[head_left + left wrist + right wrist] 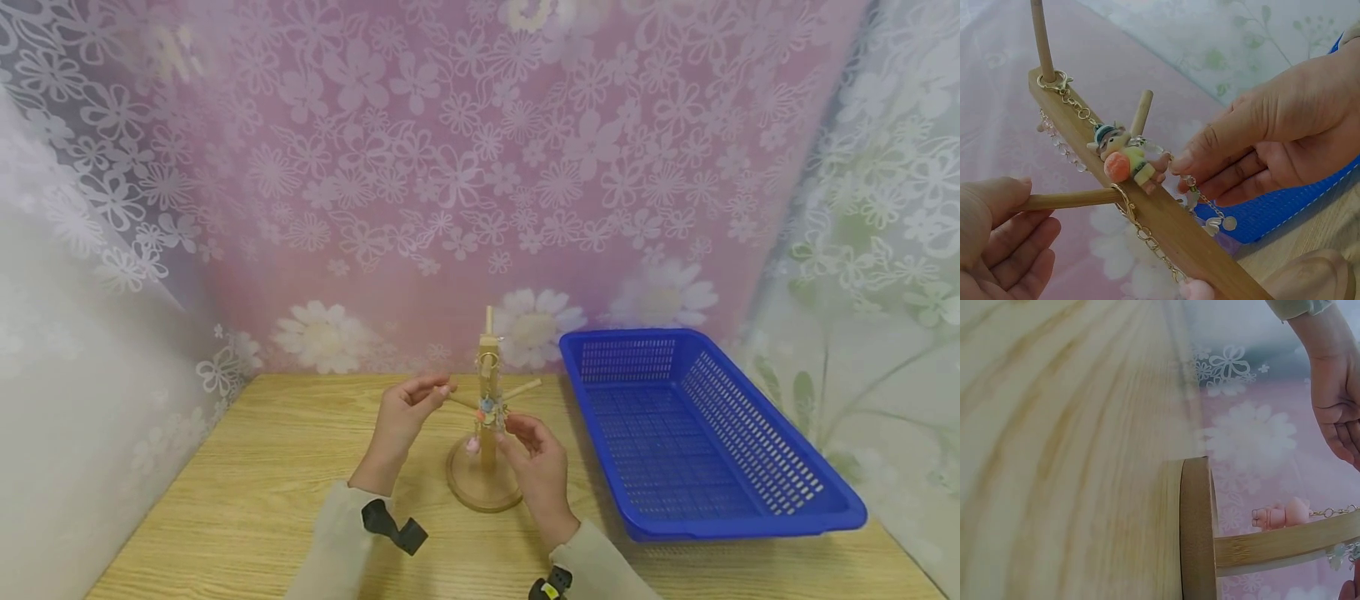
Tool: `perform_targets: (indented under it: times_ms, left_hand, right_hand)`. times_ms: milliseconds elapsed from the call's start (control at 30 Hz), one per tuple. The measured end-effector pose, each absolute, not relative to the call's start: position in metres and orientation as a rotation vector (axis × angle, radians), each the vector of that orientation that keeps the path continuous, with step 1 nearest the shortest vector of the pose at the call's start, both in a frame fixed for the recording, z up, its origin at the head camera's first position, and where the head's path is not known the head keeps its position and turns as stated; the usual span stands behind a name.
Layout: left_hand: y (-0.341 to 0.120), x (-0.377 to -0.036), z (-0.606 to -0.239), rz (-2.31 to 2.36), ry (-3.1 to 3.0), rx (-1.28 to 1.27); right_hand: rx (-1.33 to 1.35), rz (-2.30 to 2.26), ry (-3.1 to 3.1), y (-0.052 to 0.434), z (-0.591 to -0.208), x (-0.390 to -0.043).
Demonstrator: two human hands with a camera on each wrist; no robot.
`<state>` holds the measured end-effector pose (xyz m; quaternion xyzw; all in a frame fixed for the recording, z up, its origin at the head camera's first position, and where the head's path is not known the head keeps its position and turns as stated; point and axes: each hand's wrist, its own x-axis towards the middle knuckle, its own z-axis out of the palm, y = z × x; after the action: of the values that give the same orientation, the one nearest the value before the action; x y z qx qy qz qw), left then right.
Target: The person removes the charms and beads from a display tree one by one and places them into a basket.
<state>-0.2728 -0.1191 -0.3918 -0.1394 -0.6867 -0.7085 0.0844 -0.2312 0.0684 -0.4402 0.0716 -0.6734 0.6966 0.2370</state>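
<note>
- Centrally, a wooden stand [486,433] rises upright from a round base [1196,531] on the table [247,492]; pegs project from its post to both sides.
- Left hand [405,414]: thumb and fingers closed in a grip around the tip of the stand's left peg [1069,200], clamped on it.
- Right hand [1279,137]: just right of the post, fingertips [1182,164] together, pinching the beaded chain of a keychain at the post's front.
- Bear charm [1121,159]: a small figure with a striped cap and an orange ball, lying against the post between the two hands, hung by a gold chain [1072,103] from the peg above it.
- Pink charm [1282,515]: hangs low on the stand, just above the base, on a second gold chain that runs from a ring on the left peg.
- Blue basket [750,500]: a perforated plastic tray resting on the table, right of the stand and apart from it.
</note>
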Motion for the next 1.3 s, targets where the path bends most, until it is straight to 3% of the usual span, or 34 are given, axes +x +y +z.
perform_targets:
  times_ms: [1300]
  left_hand:
    - [-0.115,-0.272,-0.393,-2.172,-2.027,-0.253]
  right_hand:
    - [0.253,1.821,-1.756,0.073,-0.433,-0.225]
